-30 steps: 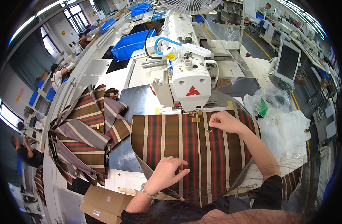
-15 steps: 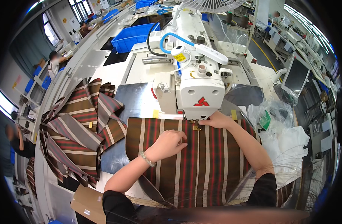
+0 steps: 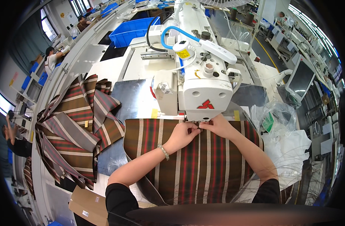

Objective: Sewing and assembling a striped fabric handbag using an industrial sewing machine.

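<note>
A brown fabric panel [image 3: 188,165] with red, green and cream stripes lies in front of the white sewing machine head [image 3: 206,94]. At the panel's far edge, right under the machine head, my left hand [image 3: 183,134] and my right hand [image 3: 216,126] meet with fingertips pinched close together. Whatever small thing is between them is covered by the fingers. My left wrist wears a beaded bracelet [image 3: 164,151]. The needle area is mostly hidden behind the hands.
A heap of matching striped pieces [image 3: 72,132] lies to the left, with a cardboard box [image 3: 88,205] below it. Clear plastic bags [image 3: 280,116] are at the right, beneath a monitor [image 3: 300,81]. Behind the machine's left side stands a blue bin [image 3: 129,32]. Other people sit farther left.
My left hand has moved up and right from above the panel to the needle area, its fingers closing beside the right hand's. The small gold-coloured piece there is now covered.
</note>
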`<action>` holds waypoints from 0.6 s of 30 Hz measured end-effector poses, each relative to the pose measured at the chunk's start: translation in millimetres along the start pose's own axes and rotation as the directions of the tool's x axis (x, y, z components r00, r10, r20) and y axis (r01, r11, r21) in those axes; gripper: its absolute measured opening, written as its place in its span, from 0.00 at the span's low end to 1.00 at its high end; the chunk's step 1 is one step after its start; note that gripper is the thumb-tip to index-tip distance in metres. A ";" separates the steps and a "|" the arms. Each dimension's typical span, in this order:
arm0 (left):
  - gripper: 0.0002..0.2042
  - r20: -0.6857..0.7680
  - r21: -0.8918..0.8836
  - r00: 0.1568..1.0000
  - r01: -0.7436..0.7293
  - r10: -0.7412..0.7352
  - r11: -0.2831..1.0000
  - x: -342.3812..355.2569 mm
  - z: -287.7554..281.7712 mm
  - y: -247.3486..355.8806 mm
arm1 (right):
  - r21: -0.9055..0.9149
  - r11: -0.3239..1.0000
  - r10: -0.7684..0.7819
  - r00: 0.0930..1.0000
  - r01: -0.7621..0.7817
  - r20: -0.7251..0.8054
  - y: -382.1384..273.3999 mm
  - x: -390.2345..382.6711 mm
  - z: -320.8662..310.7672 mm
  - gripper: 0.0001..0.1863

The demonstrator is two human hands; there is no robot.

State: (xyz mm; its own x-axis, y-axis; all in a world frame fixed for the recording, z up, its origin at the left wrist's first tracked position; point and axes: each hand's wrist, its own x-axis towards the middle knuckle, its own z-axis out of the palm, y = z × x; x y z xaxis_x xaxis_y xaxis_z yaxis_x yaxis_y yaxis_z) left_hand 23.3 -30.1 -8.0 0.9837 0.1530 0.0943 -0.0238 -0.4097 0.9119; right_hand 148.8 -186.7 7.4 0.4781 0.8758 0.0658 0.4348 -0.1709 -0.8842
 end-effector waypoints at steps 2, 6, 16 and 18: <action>0.09 0.000 -0.003 0.999 0.046 -0.046 0.999 -1.2 0.5 0.5 | 0.090 0.991 0.113 0.987 -0.103 -0.116 -2.2 -4.8 8.3 0.12; 0.09 -0.007 0.070 0.997 0.078 -0.078 0.994 -3.6 2.0 -7.0 | 0.178 0.949 0.290 0.940 -0.259 -0.179 -14.9 -18.4 16.5 0.09; 0.10 -0.020 0.084 1.000 0.017 -0.015 0.996 -4.1 1.3 -10.5 | 0.547 0.825 0.302 0.928 -0.141 -0.216 -5.2 -32.2 40.4 0.07; 0.10 -0.043 0.034 0.999 0.019 -0.018 0.999 -4.4 1.3 -10.6 | 0.530 0.831 0.313 0.930 -0.170 -0.192 -0.3 -33.2 40.5 0.08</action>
State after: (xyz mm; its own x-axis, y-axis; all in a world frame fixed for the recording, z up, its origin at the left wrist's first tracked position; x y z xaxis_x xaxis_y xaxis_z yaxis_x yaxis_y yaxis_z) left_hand 19.5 -27.6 -18.6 0.9755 0.1983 0.0952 0.0011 -0.4370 0.8995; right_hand 101.8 -197.5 -13.3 0.7276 0.6742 -0.1267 -0.1244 -0.0520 -0.9909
